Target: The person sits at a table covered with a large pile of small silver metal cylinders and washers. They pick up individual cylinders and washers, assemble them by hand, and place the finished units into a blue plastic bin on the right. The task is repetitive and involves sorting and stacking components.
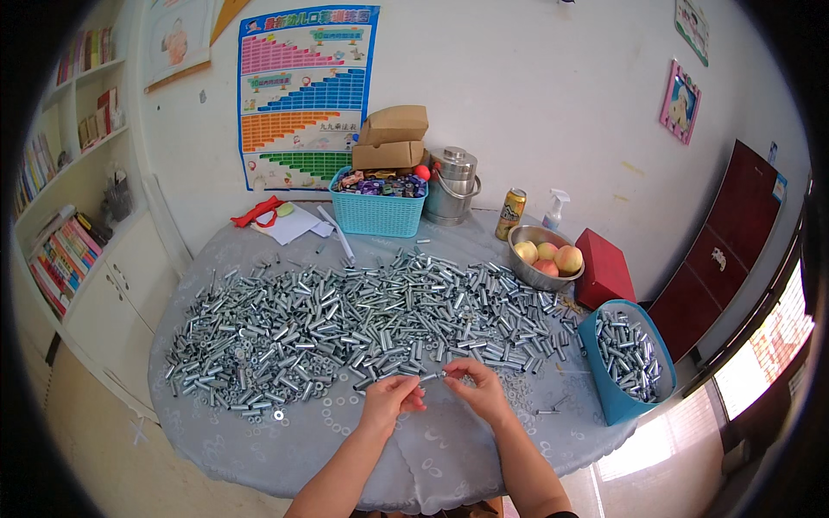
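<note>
I've got my left hand and right hand over the bench, mid front edge, fingertips pinched on opposite ends of a slim, shiny bolt. I'd log it as one piece in work; too small to tell how complete it is. A couple of thin loose pieces lie apart, toward the right front edge.

Right edge: blue bin, smooth walls, rounded corners, well filled with metal cylinders. Probably the done lot; can't confirm from here.

Left to do: plenty. The pile runs from near the left edge almost to the bin, bright hard tubes and rods heaped every which way, flat ring washers mixed in at its left front. My call: far more left than done.

Farther back, right side: round steel bowl of matte peaches, boxy red case. Back edge: turquoise basket with perforated sides, cylindrical steel pot. Cloth underneath is grey, satiny, patterned.
</note>
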Demonstrator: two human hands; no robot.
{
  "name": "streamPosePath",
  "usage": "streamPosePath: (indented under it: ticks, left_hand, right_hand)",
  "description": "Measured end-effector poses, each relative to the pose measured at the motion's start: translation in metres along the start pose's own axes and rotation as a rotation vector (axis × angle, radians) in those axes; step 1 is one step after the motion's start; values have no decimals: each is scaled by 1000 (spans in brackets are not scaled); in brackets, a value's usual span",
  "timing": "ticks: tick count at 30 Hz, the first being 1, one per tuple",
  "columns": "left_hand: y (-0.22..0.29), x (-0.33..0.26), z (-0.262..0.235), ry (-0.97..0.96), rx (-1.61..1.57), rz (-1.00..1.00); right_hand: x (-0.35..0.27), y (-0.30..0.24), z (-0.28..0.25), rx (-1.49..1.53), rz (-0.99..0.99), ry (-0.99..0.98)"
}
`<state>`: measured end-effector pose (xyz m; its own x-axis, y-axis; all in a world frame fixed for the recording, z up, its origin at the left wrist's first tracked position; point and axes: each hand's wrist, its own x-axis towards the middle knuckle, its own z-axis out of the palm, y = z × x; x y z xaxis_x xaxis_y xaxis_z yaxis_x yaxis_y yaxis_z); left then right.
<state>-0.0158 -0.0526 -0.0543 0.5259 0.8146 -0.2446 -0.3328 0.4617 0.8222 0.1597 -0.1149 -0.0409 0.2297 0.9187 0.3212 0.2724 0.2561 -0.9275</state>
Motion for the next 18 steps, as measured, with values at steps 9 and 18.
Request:
streamPosePath:
  ticks: [9,18]
  left_hand:
    - [4,-6,8,-69,217,92]
    - [1,-10,12,-204,89,93]
  right_hand:
    - [-4,-1,-5,-128,173,-68]
    - [-2,-6,-2,-270,385,24]
